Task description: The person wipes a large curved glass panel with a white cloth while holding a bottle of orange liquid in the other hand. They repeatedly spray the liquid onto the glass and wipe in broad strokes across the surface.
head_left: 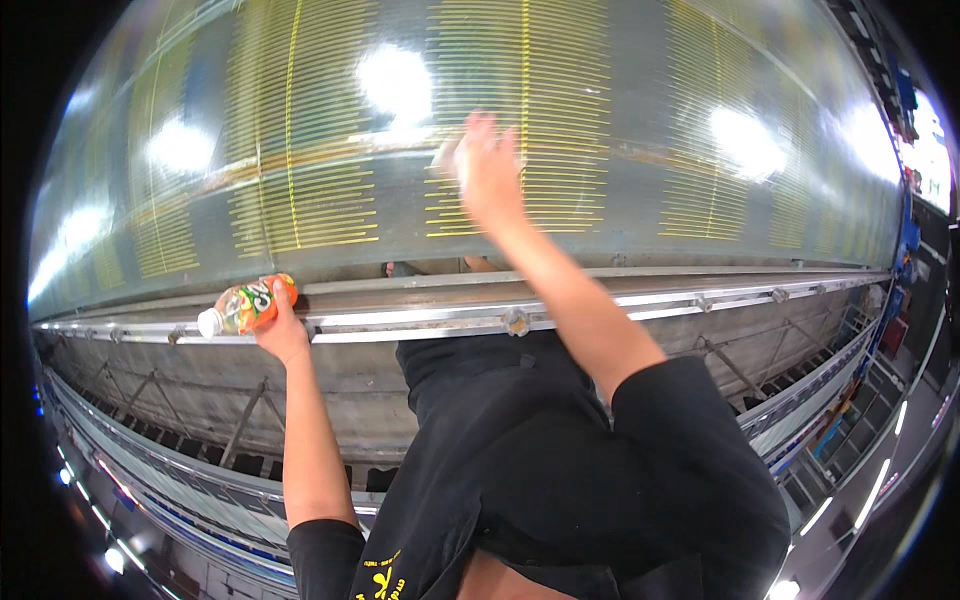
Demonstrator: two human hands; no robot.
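Along the metal rail [420, 322], taken as the landmark for every place below:

Bottle: a small plastic bottle [245, 306] with an orange and green label and a white cap lies on its side at the left part of the rail, cap pointing left, its body resting on the rail's upper ledge so that it has something to lean on.

Left hand: the left hand [278, 330] comes up from below the rail and is closed round the bottle's right end, fingers wrapped over the label; the grip pins the bottle against the ledge, which would keep a round thing from rolling along it.

Frame below: under the rail run grey bars and slanted struts [240, 425], on both sides of the person's dark shirt [560, 470].

Right hand: the right hand [487, 170] is raised well above the rail's middle, pressed to or held just before the big panel; it is blurred, so whether the fingers are spread flat or curled on something small and pale at its left edge I cannot tell.

Panel: the broad glossy sheet [700, 120] fills everything above the rail, ruled with fine yellow lines in columns and spotted with reflected lamps.

Aisle: right of the rail's far end, a lit walkway [900, 430] curves away.
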